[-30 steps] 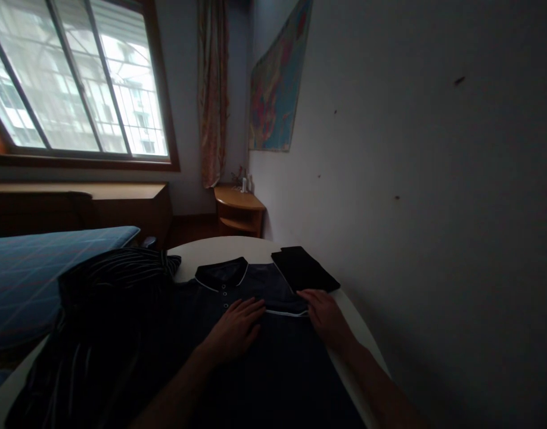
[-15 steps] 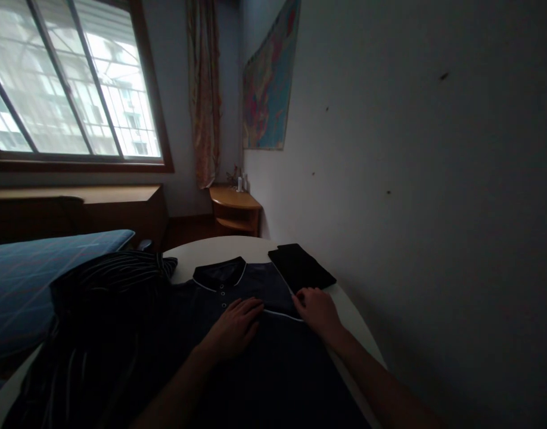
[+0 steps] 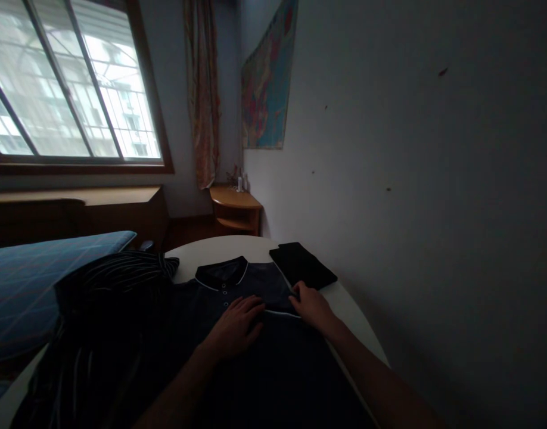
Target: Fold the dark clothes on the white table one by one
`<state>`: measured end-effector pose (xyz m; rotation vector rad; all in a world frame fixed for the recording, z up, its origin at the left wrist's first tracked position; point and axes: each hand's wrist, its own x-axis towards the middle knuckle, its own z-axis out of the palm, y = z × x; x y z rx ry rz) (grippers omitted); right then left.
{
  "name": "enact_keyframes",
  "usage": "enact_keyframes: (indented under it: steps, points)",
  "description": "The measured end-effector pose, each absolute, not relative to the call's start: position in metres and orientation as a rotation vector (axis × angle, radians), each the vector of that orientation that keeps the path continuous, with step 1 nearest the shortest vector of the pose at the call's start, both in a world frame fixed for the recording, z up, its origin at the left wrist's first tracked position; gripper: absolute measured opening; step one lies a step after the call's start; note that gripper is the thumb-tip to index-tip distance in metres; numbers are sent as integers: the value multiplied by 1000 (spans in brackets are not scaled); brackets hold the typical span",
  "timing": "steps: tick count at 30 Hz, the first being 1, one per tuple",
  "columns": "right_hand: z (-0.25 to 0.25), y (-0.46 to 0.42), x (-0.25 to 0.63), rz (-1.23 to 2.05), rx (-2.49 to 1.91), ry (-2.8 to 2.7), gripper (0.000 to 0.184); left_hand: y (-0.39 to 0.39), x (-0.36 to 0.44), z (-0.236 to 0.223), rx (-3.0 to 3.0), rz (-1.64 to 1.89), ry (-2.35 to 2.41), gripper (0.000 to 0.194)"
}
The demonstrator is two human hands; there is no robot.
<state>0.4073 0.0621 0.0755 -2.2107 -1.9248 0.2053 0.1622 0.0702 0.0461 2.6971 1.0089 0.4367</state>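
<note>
A dark navy polo shirt (image 3: 277, 357) with a black collar and white piping lies spread on a round white table (image 3: 229, 241), its collar at the far side. My left hand (image 3: 238, 325) rests flat on the chest just right of the buttons, fingers stretched out. At the shirt's right shoulder edge, by the end of a white piping line, my right hand (image 3: 313, 307) pinches the fabric between thumb and fingers. Beyond it lies a flat black piece (image 3: 302, 265); whether this is the shirt's sleeve I cannot tell.
A dark striped garment (image 3: 117, 274) is heaped on the left of the table. Past it stands a blue checked mattress (image 3: 45, 268). The wall (image 3: 412, 250) runs close along the right side. A small wooden corner shelf (image 3: 235, 198) stands behind.
My right hand has gone from stretched fingers at the shoulder edge to a pinch, and moved slightly up. The left hand stays put. The view has turned a little to the right.
</note>
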Motion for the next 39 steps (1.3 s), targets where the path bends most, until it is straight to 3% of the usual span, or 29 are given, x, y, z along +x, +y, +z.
enact_keyframes:
  steps: [8, 13, 22, 28, 33, 39]
  points:
    - [67, 59, 419, 305, -2132, -1832, 29, 69, 162, 48, 2708, 387, 1018, 50]
    - [82, 49, 406, 390, -1864, -1756, 27, 72, 162, 42, 2687, 412, 1019, 49]
    - [89, 10, 355, 458, -1487, -2097, 41, 79, 164, 37, 2560, 831, 1103, 48]
    - [74, -9, 350, 533, -1339, -2297, 49, 81, 162, 36, 2596, 824, 1107, 45]
    - [73, -17, 353, 432, -1563, -2266, 46, 78, 163, 35, 2704, 737, 1057, 39]
    - [81, -25, 351, 455, -1724, -2252, 29, 74, 166, 40, 2695, 723, 1072, 40]
